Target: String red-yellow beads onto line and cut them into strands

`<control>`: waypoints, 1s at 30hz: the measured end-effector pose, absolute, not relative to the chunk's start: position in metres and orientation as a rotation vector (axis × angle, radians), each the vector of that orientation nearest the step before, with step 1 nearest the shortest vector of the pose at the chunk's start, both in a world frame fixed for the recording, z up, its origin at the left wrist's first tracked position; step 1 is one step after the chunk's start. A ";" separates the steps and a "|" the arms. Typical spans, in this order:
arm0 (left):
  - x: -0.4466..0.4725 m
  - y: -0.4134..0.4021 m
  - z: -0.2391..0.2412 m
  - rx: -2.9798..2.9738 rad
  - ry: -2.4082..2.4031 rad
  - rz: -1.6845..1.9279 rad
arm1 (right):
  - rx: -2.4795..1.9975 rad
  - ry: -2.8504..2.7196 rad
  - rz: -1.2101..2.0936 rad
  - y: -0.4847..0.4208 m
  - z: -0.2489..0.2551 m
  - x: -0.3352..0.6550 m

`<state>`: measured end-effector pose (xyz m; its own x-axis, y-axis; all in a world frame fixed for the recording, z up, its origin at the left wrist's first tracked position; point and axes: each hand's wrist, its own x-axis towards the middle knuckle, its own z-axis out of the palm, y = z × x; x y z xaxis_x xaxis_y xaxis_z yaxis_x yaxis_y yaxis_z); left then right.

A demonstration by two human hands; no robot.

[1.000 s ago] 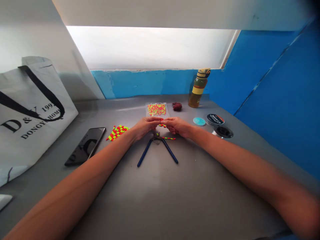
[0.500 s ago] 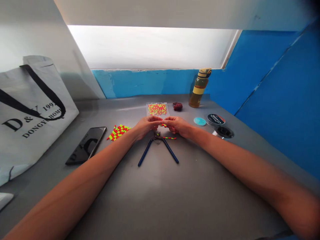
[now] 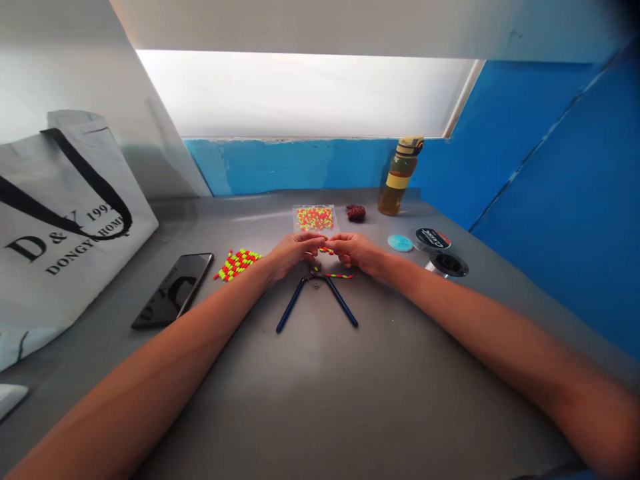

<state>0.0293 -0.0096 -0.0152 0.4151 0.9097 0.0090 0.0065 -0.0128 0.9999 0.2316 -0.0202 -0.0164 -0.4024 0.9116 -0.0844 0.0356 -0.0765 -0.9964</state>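
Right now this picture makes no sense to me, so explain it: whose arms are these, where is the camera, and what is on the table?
There is no machine here. These are a person's two bare arms, seen from a camera worn on their head, looking forward and down. The left hand and right hand meet above a grey table, their fingertips pinching a short string of neon red and yellow beads. Just below lie blue-handled pliers and another bead string. Farther off are a clear bag of beads, a phone, a water bottle and a spool of line.
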 end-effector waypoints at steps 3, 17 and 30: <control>0.030 -0.011 -0.014 1.392 0.897 0.885 | -1.108 -1.564 1.525 -0.020 -0.020 0.230; 0.027 -0.007 -0.016 1.257 0.839 0.910 | -1.052 -1.579 1.625 -0.015 -0.020 0.233; 0.025 -0.002 -0.013 0.935 0.821 1.091 | -0.993 -1.674 1.744 -0.020 -0.010 0.240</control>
